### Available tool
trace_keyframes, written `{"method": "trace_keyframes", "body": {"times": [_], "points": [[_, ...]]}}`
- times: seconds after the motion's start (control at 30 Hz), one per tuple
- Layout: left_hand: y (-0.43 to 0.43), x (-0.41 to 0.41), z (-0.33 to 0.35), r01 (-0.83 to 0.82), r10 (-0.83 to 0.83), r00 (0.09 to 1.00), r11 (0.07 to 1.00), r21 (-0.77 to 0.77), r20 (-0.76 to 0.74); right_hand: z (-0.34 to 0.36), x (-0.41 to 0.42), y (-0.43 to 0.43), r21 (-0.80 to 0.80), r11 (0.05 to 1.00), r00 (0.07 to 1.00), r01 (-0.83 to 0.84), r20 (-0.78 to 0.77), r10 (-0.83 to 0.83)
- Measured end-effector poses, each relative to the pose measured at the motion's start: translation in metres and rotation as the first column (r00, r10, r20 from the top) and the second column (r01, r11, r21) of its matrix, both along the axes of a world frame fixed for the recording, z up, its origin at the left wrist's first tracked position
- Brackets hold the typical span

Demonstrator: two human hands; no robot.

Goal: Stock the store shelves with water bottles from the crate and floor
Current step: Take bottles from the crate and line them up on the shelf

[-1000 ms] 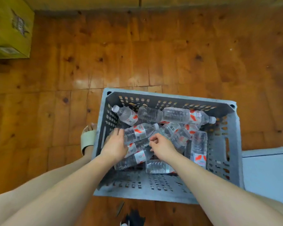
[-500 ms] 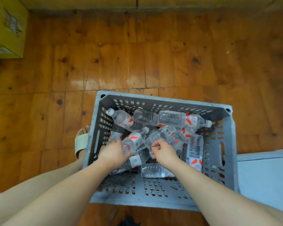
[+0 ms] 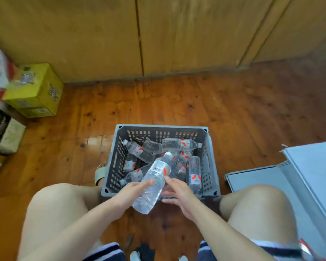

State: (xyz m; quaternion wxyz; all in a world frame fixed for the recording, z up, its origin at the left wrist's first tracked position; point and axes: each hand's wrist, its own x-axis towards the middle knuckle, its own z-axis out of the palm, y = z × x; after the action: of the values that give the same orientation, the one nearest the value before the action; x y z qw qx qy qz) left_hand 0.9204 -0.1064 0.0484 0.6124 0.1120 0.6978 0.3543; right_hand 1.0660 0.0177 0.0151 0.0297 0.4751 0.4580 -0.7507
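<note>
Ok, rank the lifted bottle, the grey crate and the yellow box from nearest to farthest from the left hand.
1. Lifted bottle, touching the left hand.
2. Grey crate, just ahead of the hand.
3. Yellow box, far off to the left.

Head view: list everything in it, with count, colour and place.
Perforated plastic crate: one, grey, on the floor, centre.
Labelled plastic water bottles: several, clear, jumbled in the crate.
White-capped plastic bottle: one, clear, held above the crate's near edge.
Cardboard box: one, yellow, left, by the wall.
Printed carton: one, black-and-white, far left.
Flat panel: one, pale grey, right.
Sandal: one, beige, left of crate.
Left hand: one, touching the held bottle.
Right hand: one, gripping it.
</note>
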Motion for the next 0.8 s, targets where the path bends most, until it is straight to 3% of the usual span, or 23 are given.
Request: {"method": "trace_keyframes", "body": {"times": [0.1, 0.2, 0.4, 0.53, 0.8], "points": [[-0.024, 0.027, 0.011, -0.055, 0.023, 0.972, 0.989, 0.134, 0.234, 0.019, 0.028, -0.015, -0.155, 0.986, 0.978, 0.059, -0.189, -0.088], [-0.046, 0.05, 0.012, -0.138, 0.088, 0.943, 0.981, 0.134, 0.321, 0.028, 0.047, -0.034, -0.165, 0.981, 0.96, 0.101, -0.244, -0.14], [-0.053, 0.092, 0.057, 0.195, -0.191, 0.981, 0.972, 0.13, -0.041, 0.035, 0.08, -0.057, 0.104, 0.961, 0.955, 0.255, -0.18, -0.234], [-0.044, 0.111, 0.055, 0.251, -0.224, 0.959, 0.955, 0.155, -0.175, 0.043, 0.107, -0.058, 0.147, 0.923, 0.924, 0.357, -0.199, -0.326], [-0.015, 0.144, 0.054, 0.37, -0.31, 0.903, 0.913, 0.173, -0.297, 0.035, 0.139, -0.059, 0.097, 0.864, 0.859, 0.494, -0.21, -0.467]]}}
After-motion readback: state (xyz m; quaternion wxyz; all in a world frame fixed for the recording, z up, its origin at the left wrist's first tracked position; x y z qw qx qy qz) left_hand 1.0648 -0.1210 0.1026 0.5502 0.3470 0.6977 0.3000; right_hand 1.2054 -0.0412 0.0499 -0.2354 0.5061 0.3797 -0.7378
